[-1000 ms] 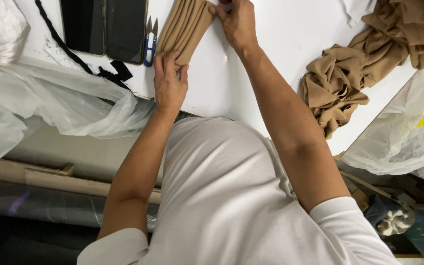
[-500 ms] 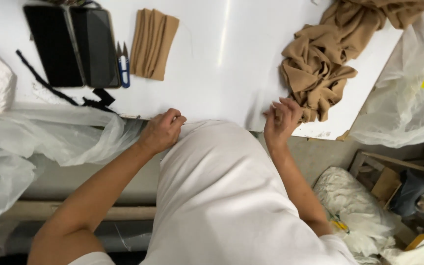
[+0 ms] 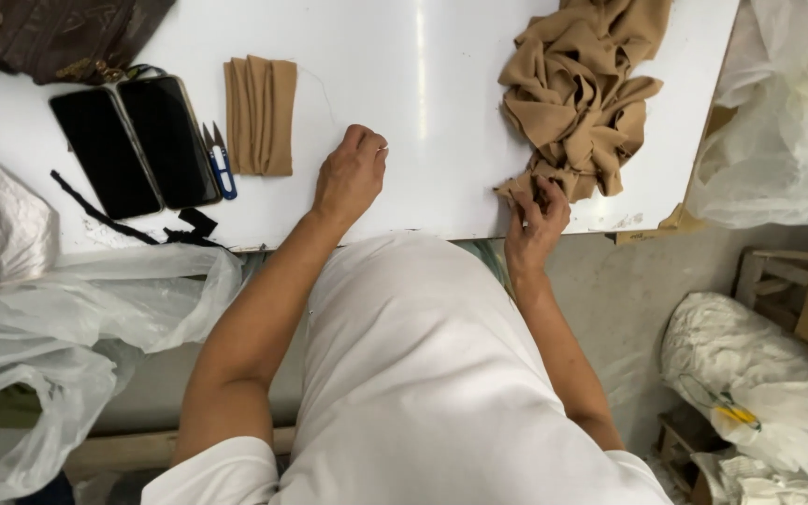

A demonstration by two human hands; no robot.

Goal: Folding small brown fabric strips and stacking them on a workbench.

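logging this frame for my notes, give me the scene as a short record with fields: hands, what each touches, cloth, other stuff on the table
left hand: left hand loosely closed, resting on the white table, holding nothing that shows
right hand: right hand pinching the near edge of the tan cloth pile
folded piece: folded tan cloth lying flat, apart from both hands
tools: blue thread snips beside the folded piece
devices: two dark phones side by side
surroundings: clear plastic bags hanging off the table's left edge

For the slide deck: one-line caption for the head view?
Right hand pinches the tan fabric pile; left hand rests fisted on the white table near a folded tan piece.
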